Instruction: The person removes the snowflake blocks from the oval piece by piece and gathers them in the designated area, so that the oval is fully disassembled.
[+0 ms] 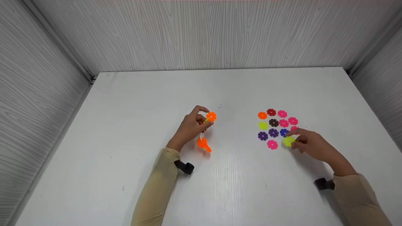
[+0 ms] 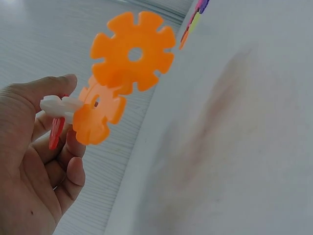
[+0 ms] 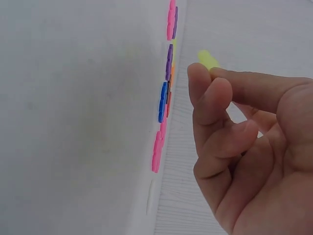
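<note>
My left hand (image 1: 190,125) grips a joined chain of flower-shaped interlocking discs above the table. An orange disc (image 1: 211,116) stands at its top by the fingertips, with a bit of yellow beside it. Lower down hang two linked orange discs (image 1: 202,142). The left wrist view shows a white disc (image 2: 61,106) and a red disc (image 2: 55,133) joined near the fingers; the palm side hides part of the chain. My right hand (image 1: 314,146) pinches a single yellow-green disc (image 1: 288,141) between thumb and fingers, raised just over the loose discs.
Loose discs lie in a group right of centre: an orange one (image 1: 262,115), a brown one (image 1: 274,122), a purple one (image 1: 263,136), several pink ones (image 1: 272,144) and others. A pale disc (image 3: 150,197) lies at the group's end. White panels (image 1: 201,34) wall the table (image 1: 141,94).
</note>
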Demonstrator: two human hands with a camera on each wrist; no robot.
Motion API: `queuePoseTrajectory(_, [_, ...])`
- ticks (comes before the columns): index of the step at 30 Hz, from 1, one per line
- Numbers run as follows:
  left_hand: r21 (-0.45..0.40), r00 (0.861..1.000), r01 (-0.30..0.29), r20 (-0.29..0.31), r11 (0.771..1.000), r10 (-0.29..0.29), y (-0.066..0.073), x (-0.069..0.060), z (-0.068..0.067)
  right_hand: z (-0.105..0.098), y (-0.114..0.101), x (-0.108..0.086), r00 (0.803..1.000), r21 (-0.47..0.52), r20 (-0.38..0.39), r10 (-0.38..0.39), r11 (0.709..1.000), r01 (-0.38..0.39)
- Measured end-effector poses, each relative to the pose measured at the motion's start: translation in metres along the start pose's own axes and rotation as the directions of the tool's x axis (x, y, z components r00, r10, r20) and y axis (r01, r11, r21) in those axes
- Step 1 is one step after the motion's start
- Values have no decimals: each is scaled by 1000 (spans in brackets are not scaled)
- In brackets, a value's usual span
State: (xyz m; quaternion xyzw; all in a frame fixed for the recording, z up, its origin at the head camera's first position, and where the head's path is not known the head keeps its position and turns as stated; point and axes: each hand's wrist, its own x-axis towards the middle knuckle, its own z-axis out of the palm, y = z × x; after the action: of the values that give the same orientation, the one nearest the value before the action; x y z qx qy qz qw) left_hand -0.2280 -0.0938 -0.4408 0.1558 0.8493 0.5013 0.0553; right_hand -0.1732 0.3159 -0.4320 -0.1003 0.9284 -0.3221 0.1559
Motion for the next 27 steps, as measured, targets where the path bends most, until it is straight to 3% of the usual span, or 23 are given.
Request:
queuePoseTrajectory(11, [-3,1000,-18,14,1000,18,-2,0,0,3,1,2,997,-31,71,38,999,-36])
queuePoseTrajectory(21, [9,999,-25,27,1000,24,-4,-1,0,4,1,1,994,1,95,58,998,-58])
queuePoseTrajectory(27, [31,999,-17,45,999,15,-5,-1,0,3,2,2,992,-29,106,72,997,-69])
